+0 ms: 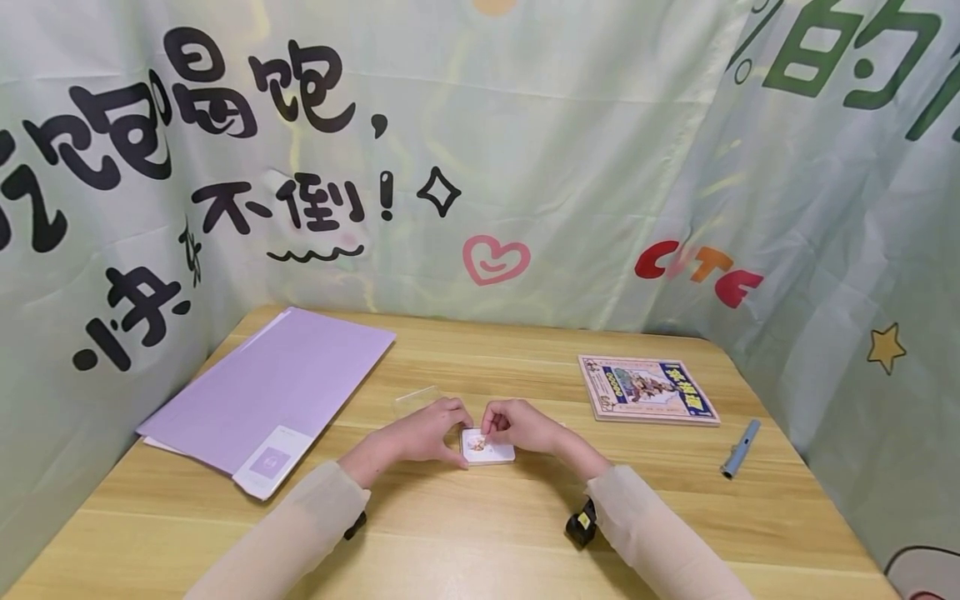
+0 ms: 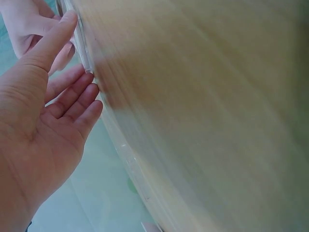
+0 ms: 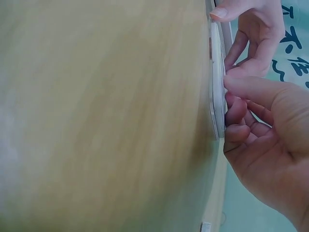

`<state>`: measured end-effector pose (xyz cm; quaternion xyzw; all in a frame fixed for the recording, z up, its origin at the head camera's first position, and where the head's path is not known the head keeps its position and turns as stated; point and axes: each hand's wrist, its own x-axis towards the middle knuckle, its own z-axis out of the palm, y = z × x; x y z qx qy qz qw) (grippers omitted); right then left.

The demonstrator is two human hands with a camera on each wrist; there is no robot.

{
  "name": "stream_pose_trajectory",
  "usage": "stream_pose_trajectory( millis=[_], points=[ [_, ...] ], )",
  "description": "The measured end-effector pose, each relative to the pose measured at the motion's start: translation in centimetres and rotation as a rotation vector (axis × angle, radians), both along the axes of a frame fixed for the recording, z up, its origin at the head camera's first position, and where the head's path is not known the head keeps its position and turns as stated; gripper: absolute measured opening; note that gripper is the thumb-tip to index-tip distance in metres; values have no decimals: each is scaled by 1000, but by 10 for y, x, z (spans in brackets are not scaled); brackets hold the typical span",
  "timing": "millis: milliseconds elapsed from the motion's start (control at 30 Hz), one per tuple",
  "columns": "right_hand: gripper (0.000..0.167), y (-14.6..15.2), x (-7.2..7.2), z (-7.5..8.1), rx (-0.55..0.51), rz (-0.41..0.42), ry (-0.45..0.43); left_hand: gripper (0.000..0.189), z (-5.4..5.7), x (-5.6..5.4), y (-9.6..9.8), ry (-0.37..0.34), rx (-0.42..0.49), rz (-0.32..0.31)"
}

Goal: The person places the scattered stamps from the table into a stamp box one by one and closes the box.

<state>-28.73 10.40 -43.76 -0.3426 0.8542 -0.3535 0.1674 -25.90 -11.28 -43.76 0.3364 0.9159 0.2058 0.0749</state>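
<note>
A small stack of white cards [image 1: 497, 452] with rounded corners lies on the table, a small coloured picture on its top card. Its left end is held by my left hand [image 1: 429, 433], thumb at the near corner and fingers toward the far side. From the right, my right hand [image 1: 521, 427] touches the top card with bent fingers and thumb. The right wrist view shows the stack [image 3: 218, 82] edge-on, apparently in a thin clear case. Whether the right fingertips pinch a card cannot be made out. A clear plastic lid [image 1: 417, 398] lies behind the left hand.
At the left lies a large purple folder [image 1: 292, 383] with a white label. A colourful booklet [image 1: 648, 389] is at the back right, and a grey-blue pen [image 1: 741, 448] lies near the right edge. Printed fabric [image 1: 570, 167] hangs around the wooden table [image 1: 465, 542].
</note>
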Motion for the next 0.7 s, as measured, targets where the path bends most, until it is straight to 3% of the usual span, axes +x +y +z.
stream_pose_trajectory(
  millis=[700],
  points=[
    [11,18,-6,1,-79,-25,21,55,-1,0,0,23,4,-10]
  ],
)
